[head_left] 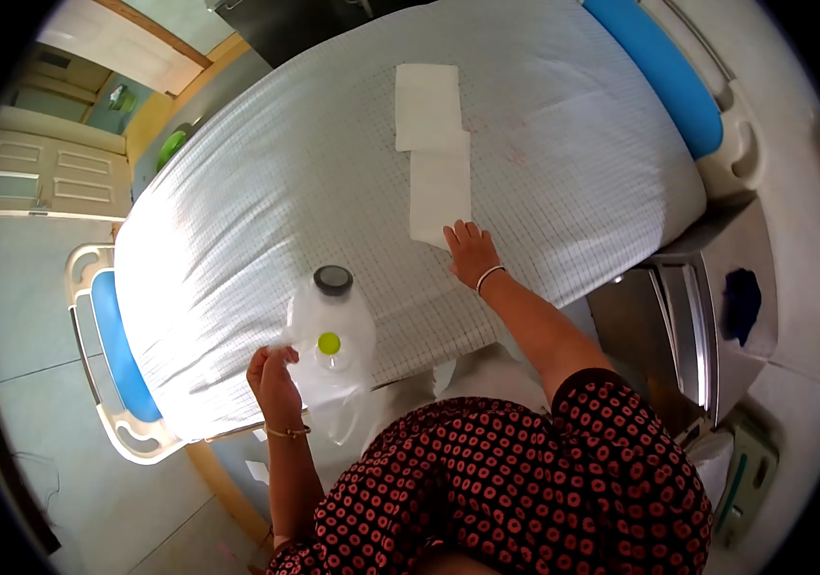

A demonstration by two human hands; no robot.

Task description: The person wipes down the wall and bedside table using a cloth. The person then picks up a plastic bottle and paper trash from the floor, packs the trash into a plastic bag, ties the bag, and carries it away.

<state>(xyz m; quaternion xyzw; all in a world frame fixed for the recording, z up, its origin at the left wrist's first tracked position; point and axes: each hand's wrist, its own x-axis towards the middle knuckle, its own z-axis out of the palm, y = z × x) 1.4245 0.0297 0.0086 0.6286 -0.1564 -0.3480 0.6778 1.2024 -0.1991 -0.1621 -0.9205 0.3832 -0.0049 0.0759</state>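
My right hand lies at the near end of a strip of white paper towel, fingers spread and touching its lower right corner. The strip runs away from me over the bed and has a step in its outline partway along. My left hand has its fingers bent together at the left side of a translucent plastic bag-like object, seemingly pinching its thin clear edge. That object has a grey round cap on its far end and a yellow-green cap facing up. Its near part hangs over the bed's front edge.
A checked sheet covers the bed, wrinkled on the left. Blue-panelled end boards stand at the left and right. A metal cabinet with a dark cloth is at the right. Beyond the bed is a green object.
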